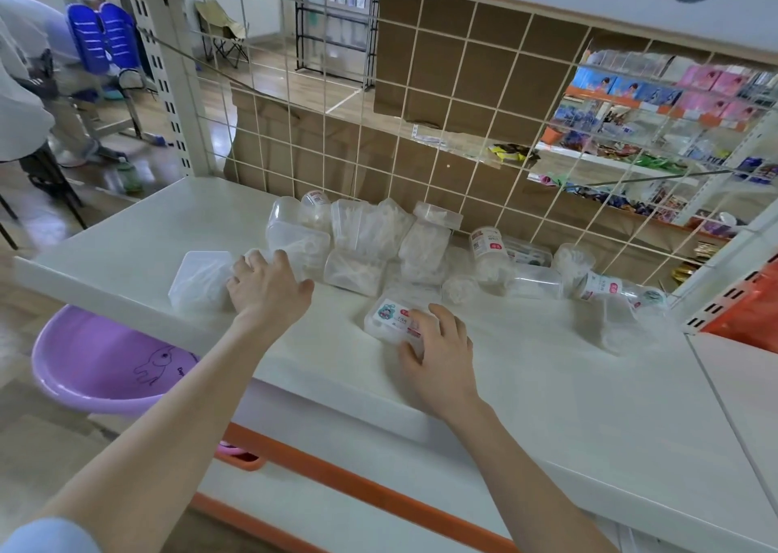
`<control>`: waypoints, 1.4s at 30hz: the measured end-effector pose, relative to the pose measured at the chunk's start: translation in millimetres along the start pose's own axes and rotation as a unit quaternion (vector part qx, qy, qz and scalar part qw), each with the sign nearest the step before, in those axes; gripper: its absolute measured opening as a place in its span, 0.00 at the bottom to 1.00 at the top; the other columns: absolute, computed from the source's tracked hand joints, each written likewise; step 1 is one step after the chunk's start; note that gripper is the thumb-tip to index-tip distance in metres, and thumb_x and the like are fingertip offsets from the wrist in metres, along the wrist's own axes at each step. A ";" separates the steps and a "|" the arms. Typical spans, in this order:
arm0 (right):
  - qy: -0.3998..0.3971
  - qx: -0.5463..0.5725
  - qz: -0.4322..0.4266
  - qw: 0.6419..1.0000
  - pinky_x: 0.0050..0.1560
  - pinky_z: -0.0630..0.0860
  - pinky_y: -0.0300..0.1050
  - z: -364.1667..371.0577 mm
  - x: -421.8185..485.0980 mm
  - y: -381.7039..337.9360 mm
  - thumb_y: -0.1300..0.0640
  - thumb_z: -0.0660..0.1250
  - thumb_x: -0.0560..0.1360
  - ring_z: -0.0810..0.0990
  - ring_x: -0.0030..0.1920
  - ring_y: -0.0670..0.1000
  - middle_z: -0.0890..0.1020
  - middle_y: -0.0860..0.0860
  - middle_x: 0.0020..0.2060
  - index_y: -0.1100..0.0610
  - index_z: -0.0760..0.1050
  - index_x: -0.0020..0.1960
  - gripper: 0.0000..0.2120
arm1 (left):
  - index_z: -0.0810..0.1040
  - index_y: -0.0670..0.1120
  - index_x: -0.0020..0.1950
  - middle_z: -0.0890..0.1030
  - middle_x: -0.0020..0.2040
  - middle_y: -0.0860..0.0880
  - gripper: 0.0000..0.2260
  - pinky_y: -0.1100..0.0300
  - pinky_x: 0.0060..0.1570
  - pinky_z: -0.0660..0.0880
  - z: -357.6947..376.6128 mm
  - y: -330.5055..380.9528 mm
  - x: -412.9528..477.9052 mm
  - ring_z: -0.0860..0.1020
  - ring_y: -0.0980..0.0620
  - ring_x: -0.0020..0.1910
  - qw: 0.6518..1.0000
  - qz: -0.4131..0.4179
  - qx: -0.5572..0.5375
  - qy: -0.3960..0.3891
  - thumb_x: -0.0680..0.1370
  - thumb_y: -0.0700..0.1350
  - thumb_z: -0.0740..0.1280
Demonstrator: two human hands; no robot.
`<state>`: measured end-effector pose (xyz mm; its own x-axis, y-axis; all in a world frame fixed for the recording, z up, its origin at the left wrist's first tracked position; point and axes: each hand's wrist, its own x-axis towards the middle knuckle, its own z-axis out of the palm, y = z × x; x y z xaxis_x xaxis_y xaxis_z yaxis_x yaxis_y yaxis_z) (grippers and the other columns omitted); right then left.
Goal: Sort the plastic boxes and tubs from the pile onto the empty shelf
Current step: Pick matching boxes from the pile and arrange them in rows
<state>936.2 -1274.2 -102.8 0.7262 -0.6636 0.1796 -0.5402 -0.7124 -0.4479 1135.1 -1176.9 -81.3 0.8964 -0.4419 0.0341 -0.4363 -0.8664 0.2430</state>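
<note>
A pile of clear plastic boxes and tubs (370, 236) filled with cotton swabs lies along the back of the white shelf (568, 384), against the wire grid. My left hand (265, 287) rests against a hexagonal clear box (200, 278) at the left end of the pile, fingers curled round its right side. My right hand (442, 350) covers the near corner of a flat rectangular box with a cartoon label (389, 316) lying in front of the pile. Round labelled tubs (488, 249) lie on their sides to the right.
A wire grid with cardboard (442, 110) backs the shelf. A purple plastic basin (97, 363) sits below the shelf's left front. An orange-trimmed lower shelf (337, 481) lies beneath. Stocked shelves (656, 139) show through the grid at right. A person's legs and chairs stand far left.
</note>
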 end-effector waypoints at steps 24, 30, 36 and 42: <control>0.026 0.160 -0.117 0.980 0.61 0.59 0.40 -24.3 15.8 -42.4 0.43 0.53 0.68 0.67 0.63 0.52 0.73 0.55 0.62 0.62 0.70 0.65 0.32 | 0.76 0.44 0.53 0.79 0.48 0.41 0.17 0.54 0.41 0.71 -45.7 22.6 -49.0 0.76 0.45 0.43 0.573 -0.114 -0.746 -0.319 0.76 0.56 0.58; 0.074 0.163 -0.154 0.972 0.57 0.65 0.46 -29.7 16.1 -42.4 0.47 0.62 0.66 0.68 0.58 0.49 0.76 0.58 0.57 0.65 0.72 0.61 0.29 | 0.78 0.44 0.51 0.80 0.44 0.41 0.21 0.54 0.40 0.70 -40.7 34.0 -60.9 0.77 0.45 0.39 0.544 -0.082 -0.749 -0.368 0.73 0.58 0.56; 0.091 0.178 -0.111 0.973 0.54 0.61 0.28 -36.8 15.3 -40.4 0.53 0.70 0.64 0.69 0.58 0.46 0.75 0.54 0.58 0.62 0.72 0.62 0.29 | 0.76 0.46 0.53 0.81 0.43 0.44 0.24 0.56 0.38 0.72 -33.3 40.5 -63.9 0.77 0.49 0.36 0.555 -0.036 -0.740 -0.379 0.77 0.62 0.51; 0.077 0.176 -0.082 0.978 0.54 0.63 0.33 -34.3 14.4 -37.6 0.51 0.73 0.64 0.71 0.58 0.51 0.73 0.55 0.58 0.60 0.71 0.65 0.32 | 0.72 0.47 0.57 0.78 0.49 0.43 0.08 0.58 0.41 0.75 -21.0 47.5 -71.4 0.75 0.45 0.44 0.648 0.058 -0.699 -0.296 0.79 0.40 0.59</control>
<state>952.4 -1264.8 -53.3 0.7031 -0.5928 0.3928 -0.2218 -0.7076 -0.6709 1052.0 -1181.6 -51.9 0.4959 -0.8557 -0.1478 0.3708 0.0547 0.9271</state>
